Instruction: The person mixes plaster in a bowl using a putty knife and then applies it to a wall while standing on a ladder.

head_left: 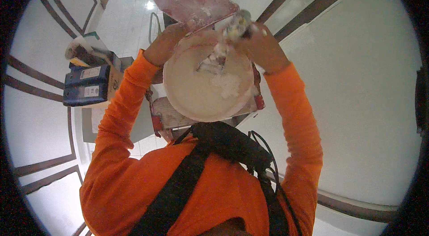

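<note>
Below my two hands stands a round bucket (166,82) holding a creamy white paste (196,95) like putty. My left hand (172,40) grips the near edge of a reddish, flat, flared piece (196,0) smeared with white; its exact kind I cannot tell. My right hand (263,46) is at the bucket's far right side, its fingers closed round the paste-covered handle of a putty knife (213,64). The knife's blade points down into the bucket and touches the paste. Both hands are partly blurred.
Under the bucket is a worn platform (178,115) with red corners. Dark blue binders (87,86) and a carton stand on a grey surface at the left. White walls with brown trim rise on both sides. A tiled floor (134,8) runs away at the far left.
</note>
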Available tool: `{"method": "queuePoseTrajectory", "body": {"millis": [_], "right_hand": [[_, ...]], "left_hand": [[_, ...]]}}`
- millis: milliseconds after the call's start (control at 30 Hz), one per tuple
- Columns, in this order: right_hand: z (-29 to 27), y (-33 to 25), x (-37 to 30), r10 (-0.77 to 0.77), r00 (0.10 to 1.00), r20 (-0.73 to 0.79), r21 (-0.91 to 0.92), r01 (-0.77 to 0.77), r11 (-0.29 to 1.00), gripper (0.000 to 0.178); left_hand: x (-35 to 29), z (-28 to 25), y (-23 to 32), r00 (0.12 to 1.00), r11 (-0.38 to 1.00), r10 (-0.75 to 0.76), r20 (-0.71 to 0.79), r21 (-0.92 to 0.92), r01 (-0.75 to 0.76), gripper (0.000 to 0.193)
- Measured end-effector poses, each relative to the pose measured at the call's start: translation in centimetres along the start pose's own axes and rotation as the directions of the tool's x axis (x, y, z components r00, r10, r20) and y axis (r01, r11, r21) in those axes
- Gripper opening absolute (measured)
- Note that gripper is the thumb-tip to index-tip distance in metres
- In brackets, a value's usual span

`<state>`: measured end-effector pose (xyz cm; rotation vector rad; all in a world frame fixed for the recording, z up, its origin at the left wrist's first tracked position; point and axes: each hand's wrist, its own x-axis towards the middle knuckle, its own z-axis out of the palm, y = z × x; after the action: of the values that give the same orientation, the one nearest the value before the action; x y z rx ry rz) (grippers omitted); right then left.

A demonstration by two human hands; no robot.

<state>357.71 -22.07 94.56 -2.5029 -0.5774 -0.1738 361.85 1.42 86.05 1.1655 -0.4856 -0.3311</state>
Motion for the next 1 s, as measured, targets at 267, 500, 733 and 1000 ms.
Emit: {"method": "queuePoseTrajectory", "body": {"millis": [267, 500, 733, 1000], "right_hand": [[-3.6, -4.2, -5.2, -0.032, 0.995, -0.096, 0.224, 0.053, 0.973, 0.026], [-0.6, -2.8, -6.1, 0.127, 0.98, -0.15, 0.195, -0.097, 0.976, 0.04], [2.4, -4.6, -5.5, 0.057, 0.964, -0.261, 0.183, -0.009, 0.983, 0.023], [0.1, -3.3, -7.1, 0.216, 0.957, -0.196, 0.183, -0.18, 0.966, 0.042]], "left_hand": [[0.3, -1.0, -1.3, 0.964, 0.885, 0.155, 0.216, 0.402, -0.233, 0.041], [0.4, -3.8, -3.2, 0.966, 0.874, 0.163, 0.199, 0.425, -0.235, 0.046], [0.5, -3.4, -3.9, 0.957, 0.619, 0.235, 0.172, 0.732, -0.284, 0.053], [0.5, -3.6, -4.3, 0.97, 0.831, 0.184, 0.161, 0.501, -0.241, 0.055]]}}
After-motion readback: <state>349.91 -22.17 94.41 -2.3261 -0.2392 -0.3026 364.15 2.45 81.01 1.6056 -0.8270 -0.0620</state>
